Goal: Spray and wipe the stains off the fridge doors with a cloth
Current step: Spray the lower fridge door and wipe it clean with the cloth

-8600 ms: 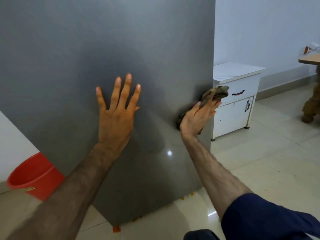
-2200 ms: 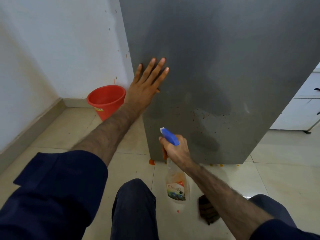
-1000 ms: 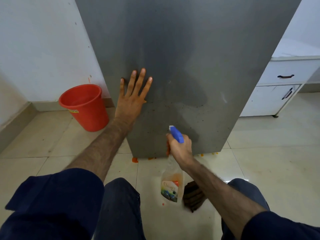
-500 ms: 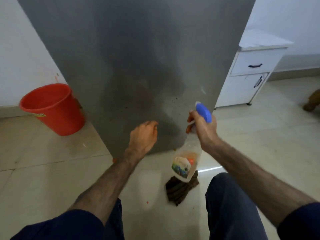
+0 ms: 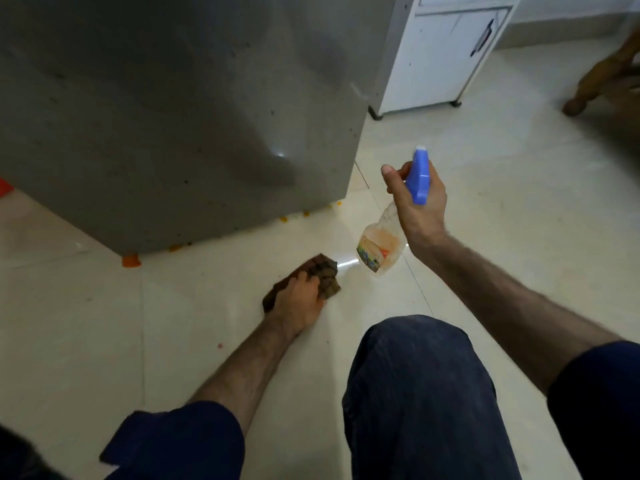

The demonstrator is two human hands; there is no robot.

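The left hand [image 5: 300, 299] has its fingers [image 5: 304, 279] curled over the cloth [image 5: 323, 275] on the floor, below and right of the door [image 5: 180, 109]; the right hand [image 5: 417, 199] grips the bottle [image 5: 381, 247] beside it; half a second ago the left hovered empty by the door.

The spray bottle [image 5: 379, 247] carries a colourful label, seemingly too blurred to read.

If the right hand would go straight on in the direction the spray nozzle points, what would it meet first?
Likely nothing nearby. The right hand holds the spray bottle with its nozzle aimed just past the fridge's right edge, toward the white cabinet, which seems first, though depth is unclear.
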